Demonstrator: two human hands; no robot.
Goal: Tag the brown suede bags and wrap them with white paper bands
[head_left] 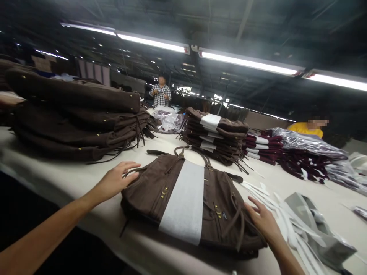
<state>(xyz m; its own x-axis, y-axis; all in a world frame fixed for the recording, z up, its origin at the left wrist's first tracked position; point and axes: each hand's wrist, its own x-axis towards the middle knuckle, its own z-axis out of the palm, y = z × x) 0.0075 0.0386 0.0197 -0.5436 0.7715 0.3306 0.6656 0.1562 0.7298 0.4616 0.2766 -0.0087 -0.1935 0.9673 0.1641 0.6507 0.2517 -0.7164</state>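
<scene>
A brown handbag [220, 187] lies flat in front of me near the table's front edge, with brass-coloured buckles and dark straps. A wide white paper band [185, 202] runs across its middle. At the bag's upper left side is my left hand [116, 179], fingers stretched out, the tips at the bag's edge. My right hand [262, 215] is beside the bag's right end with its fingers apart, the fingertips close to or touching the fabric. Neither hand is closed round anything. What lies under the bag is mostly hidden.
A tall pile of brown bags [71, 118] stands at left; banded brown bags [213, 133] are stacked behind. Maroon bags [262, 145] and plastic wrap [309, 141] lie further right. White strips [289, 225] and a grey holder [318, 229] lie at right. Two people stand in the background.
</scene>
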